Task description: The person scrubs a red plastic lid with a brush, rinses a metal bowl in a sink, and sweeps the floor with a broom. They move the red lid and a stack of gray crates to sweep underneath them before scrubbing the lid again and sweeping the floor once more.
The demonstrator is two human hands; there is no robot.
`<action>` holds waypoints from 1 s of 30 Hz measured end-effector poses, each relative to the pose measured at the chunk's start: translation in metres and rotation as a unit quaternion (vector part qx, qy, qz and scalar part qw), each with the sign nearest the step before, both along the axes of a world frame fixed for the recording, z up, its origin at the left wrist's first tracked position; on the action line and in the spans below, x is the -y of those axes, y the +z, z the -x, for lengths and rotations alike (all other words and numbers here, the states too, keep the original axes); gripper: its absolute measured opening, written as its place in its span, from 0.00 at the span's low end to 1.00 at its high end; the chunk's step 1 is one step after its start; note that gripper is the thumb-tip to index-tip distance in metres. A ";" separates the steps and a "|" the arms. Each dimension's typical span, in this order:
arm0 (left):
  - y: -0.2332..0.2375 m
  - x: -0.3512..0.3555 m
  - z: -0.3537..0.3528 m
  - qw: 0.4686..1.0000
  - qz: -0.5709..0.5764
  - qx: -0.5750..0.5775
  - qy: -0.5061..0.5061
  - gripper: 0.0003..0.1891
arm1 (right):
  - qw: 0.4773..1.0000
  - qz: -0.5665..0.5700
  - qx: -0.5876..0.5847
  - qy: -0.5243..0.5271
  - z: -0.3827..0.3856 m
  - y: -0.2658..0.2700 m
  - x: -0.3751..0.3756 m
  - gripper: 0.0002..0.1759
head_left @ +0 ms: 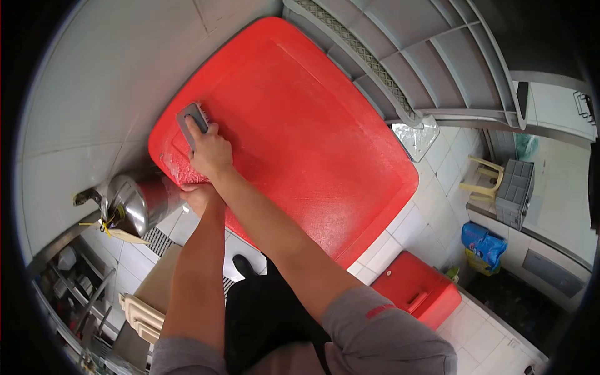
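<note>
A large red plastic panel with rounded corners (294, 144), like a lid, is tilted against the wall side. It has wet, whitish foamy patches, most of them near its lower-left corner. My right hand (212, 153) is closed around a grey-handled scrub brush (189, 119), whose bristles face the red panel near its left edge. Just below it, my left hand (200, 197) grips the panel's lower-left edge. The left fingers are partly hidden by the panel and the right forearm.
A shiny metal cylinder (128, 203) stands left of the panel. Grey ribbed plastic panels (431, 56) lean at the upper right. A red box (419, 290) sits on the tiled floor at lower right, near a blue bag (483, 244) and a grey crate (515, 194).
</note>
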State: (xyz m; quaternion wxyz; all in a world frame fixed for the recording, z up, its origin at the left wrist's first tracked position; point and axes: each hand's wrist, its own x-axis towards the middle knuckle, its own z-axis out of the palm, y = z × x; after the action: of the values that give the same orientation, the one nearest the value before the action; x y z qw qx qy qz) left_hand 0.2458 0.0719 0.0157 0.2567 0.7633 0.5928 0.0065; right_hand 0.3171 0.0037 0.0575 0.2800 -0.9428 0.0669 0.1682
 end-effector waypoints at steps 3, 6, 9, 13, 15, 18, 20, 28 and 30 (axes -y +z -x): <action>0.001 0.006 -0.001 0.999 -0.014 -0.049 -0.008 0.25 | 0.996 0.051 -0.004 -0.074 0.011 0.006 0.071 0.38; -0.001 0.003 0.001 1.000 -0.013 -0.002 0.013 0.26 | 0.949 0.059 0.174 -0.257 0.091 -0.014 0.233 0.39; -0.002 0.002 0.001 1.000 -0.028 -0.005 0.003 0.26 | 0.824 0.248 0.113 -0.496 0.203 -0.022 0.354 0.40; -0.019 -0.006 0.006 0.999 -0.024 0.004 -0.022 0.28 | 0.832 0.059 0.019 -0.551 0.114 0.002 0.299 0.41; -0.031 -0.012 0.010 0.998 -0.047 0.022 -0.020 0.29 | 0.896 0.052 0.164 -0.409 0.022 -0.006 0.223 0.40; -0.023 -0.006 0.006 0.999 -0.038 0.027 -0.012 0.28 | 0.959 0.008 0.060 -0.276 -0.122 0.008 0.137 0.39; -0.014 -0.003 0.003 0.998 -0.057 0.024 0.016 0.28 | 0.971 -0.018 0.071 -0.227 -0.158 0.011 0.085 0.38; -0.023 -0.012 0.007 0.997 0.033 -0.009 -0.074 0.26 | 0.928 -0.035 -0.047 0.368 -0.020 0.012 -0.044 0.37; -0.014 -0.008 0.001 0.999 -0.010 -0.024 -0.034 0.26 | 0.972 -0.018 -0.002 0.236 -0.068 -0.008 0.002 0.33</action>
State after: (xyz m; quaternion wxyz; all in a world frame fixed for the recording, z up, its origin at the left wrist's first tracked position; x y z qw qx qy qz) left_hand 0.2450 0.0800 0.0019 0.2353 0.7856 0.5721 -0.0146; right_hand 0.3852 0.0019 0.0496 0.2490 -0.9266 -0.1595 0.2322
